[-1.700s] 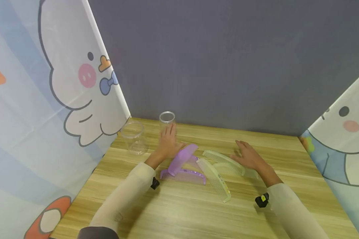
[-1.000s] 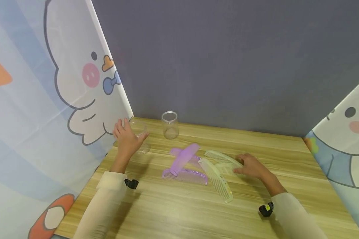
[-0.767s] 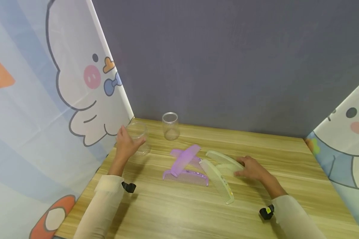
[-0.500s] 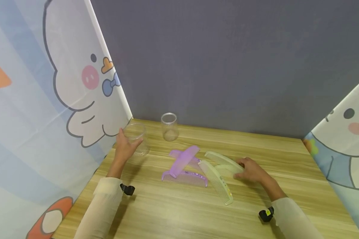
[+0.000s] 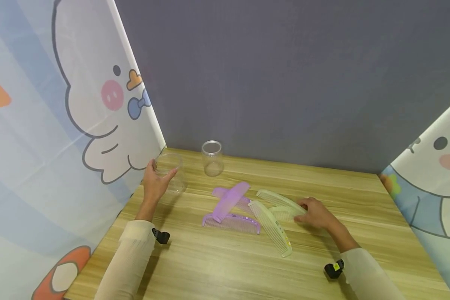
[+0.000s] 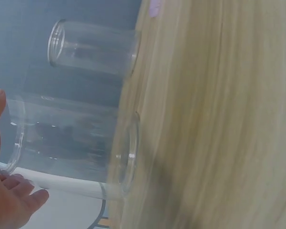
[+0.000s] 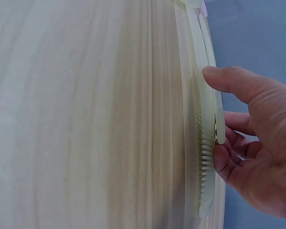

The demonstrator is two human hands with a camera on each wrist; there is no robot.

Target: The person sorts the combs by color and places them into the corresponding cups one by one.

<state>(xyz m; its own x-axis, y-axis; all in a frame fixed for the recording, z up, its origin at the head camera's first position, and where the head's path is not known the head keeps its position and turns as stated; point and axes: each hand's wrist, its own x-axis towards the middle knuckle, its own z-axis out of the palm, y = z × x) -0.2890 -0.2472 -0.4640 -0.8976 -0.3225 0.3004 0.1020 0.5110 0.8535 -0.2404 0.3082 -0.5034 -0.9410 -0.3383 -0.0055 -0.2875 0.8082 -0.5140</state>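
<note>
My left hand (image 5: 155, 183) grips the larger clear jar (image 5: 177, 182) near its rim. In the left wrist view the thumb lies on one side of this upright jar (image 6: 66, 143), curled fingers on the other. My right hand (image 5: 316, 214) pinches the right end of the back pale green comb (image 5: 278, 198). In the right wrist view the thumb (image 7: 229, 81) presses on this comb while curled fingers meet its edge; a second green comb (image 7: 206, 167) lies beneath. A third green comb (image 5: 270, 227) lies toward the front.
A smaller clear jar (image 5: 212, 162) stands at the back, right of the larger one. Several purple combs (image 5: 230, 202) overlap in the middle of the wooden table (image 5: 217, 266). A grey wall (image 5: 266, 83) rises behind; printed cloth (image 5: 41, 166) hangs at both sides.
My left hand has moved left from beside the smaller jar to the larger jar and taken hold of it. The right hand has lowered and its fingers have closed on the back green comb.
</note>
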